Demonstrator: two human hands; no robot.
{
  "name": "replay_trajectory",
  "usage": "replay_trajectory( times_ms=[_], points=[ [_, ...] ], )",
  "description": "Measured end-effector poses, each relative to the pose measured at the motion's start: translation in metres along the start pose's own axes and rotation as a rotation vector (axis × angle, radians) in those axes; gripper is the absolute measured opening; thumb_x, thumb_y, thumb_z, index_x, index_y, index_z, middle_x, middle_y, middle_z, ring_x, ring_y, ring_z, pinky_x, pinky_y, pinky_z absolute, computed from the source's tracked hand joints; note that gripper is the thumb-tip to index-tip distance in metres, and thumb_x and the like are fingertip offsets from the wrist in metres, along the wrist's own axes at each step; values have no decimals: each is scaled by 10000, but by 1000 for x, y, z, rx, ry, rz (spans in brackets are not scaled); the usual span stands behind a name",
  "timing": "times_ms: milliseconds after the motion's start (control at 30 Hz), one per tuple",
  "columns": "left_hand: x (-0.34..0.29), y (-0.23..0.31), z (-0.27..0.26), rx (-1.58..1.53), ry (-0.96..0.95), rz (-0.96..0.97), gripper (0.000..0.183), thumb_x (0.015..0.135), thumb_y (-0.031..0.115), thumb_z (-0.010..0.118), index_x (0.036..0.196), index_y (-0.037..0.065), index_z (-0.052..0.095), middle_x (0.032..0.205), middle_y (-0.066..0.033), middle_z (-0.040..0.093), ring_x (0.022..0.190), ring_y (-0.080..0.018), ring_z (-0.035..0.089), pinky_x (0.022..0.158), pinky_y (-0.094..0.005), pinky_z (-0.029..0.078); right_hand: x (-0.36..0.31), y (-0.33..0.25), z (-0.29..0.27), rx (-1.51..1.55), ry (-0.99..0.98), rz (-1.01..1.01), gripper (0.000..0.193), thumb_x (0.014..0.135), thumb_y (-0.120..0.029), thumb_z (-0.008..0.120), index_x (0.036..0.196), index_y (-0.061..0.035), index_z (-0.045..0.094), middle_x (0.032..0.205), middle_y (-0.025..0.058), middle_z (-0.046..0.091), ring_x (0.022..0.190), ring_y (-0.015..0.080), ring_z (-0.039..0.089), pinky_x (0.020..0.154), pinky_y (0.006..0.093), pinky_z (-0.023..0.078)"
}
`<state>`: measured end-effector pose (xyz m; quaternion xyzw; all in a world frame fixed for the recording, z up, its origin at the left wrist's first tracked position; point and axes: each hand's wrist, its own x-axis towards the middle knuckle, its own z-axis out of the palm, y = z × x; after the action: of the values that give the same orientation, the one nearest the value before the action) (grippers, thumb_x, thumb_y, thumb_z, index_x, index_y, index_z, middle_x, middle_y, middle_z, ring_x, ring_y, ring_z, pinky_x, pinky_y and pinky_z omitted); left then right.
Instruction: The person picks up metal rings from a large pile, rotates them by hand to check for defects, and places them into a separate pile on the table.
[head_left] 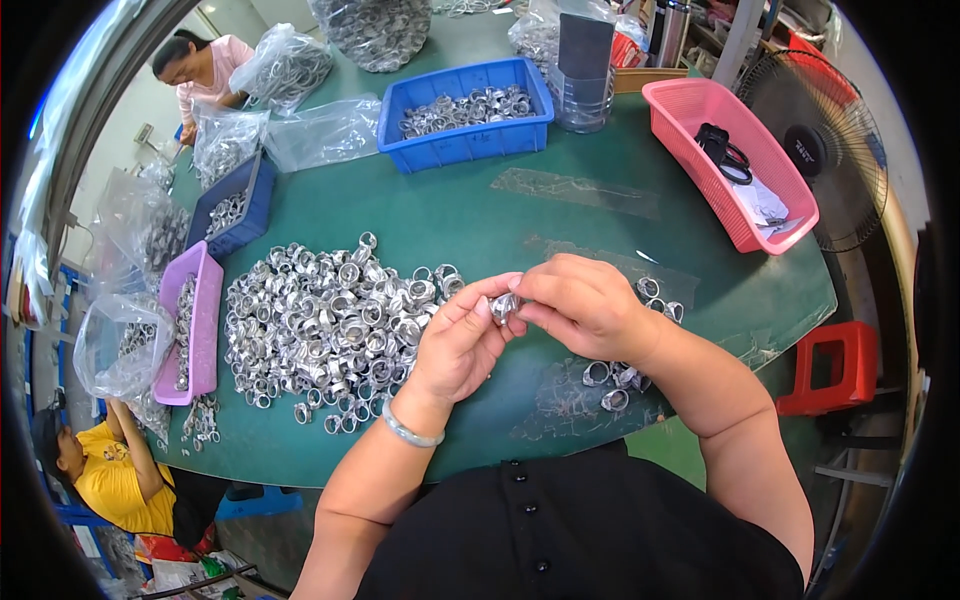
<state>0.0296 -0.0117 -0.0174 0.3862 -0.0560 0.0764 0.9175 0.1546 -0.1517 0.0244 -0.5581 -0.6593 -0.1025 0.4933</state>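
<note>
Two hands meet over the green desk (600, 215), and between them we hold one small metal ring (503, 305). Our left hand (462, 342) pinches it from below with thumb and forefinger closed tight, while our right hand (585, 302) curls over it from the other side, fingertips narrowed onto the same piece. We judge this to be the handling or checking of a single ring taken from the stock; the next move would call for a firm pinch and a small turn of the fingers, since the piece is slick and tiny.

To our left lies a broad heap of rings (325, 330), bright, silvery and rounded, tumbled loosely on the matt desk. A smaller scatter of rings (612, 380) lies under our right wrist. Farther off stand a blue plastic bin (465, 140) holding more rings, a pink mesh basket (790, 180), and a shallow purple tray (205, 310).
</note>
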Motion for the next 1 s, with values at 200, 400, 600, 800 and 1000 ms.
replay_trajectory(
  times_ms=[200, 400, 600, 800, 1000],
  points=[
    [2, -3, -1, -103, 8, -43, 283, 950, 222, 474, 1146, 23, 521, 1032, -73, 575, 922, -190, 556, 835, -346, 457, -1, -4, 6, -35, -33, 84, 333, 686, -59, 740, 993, -26, 614, 768, 89, 607, 649, 246, 598, 563, 312, 481],
    [2, -6, -1, -291, 87, -202, 188, 950, 211, 429, 978, 55, 531, 854, -39, 566, 688, -145, 517, 653, -292, 419, -2, -1, 8, -31, -78, 111, 374, 681, -86, 753, 1023, -34, 609, 886, 91, 580, 760, 237, 589, 626, 312, 487],
    [0, -3, -6, -399, 62, -398, 220, 953, 262, 389, 882, 82, 494, 672, -4, 464, 532, -108, 384, 546, -263, 332, -4, 2, 13, 118, -89, 124, 361, 694, -53, 734, 1026, -21, 597, 995, 101, 569, 837, 236, 585, 720, 320, 498],
    [-1, -2, -6, -374, 67, -445, 227, 955, 265, 383, 874, 84, 494, 650, 4, 447, 496, -95, 361, 497, -245, 307, -5, 2, 13, 120, -117, 163, 318, 689, -30, 714, 983, -18, 592, 963, 97, 580, 821, 231, 590, 700, 317, 495],
    [0, 0, 0, -329, 132, -490, 220, 955, 247, 392, 847, 90, 501, 608, 20, 425, 477, -83, 346, 468, -229, 292, -8, 2, 13, 127, -113, 212, 272, 701, -38, 719, 941, -24, 590, 910, 92, 593, 797, 225, 593, 671, 310, 485]
  ],
)
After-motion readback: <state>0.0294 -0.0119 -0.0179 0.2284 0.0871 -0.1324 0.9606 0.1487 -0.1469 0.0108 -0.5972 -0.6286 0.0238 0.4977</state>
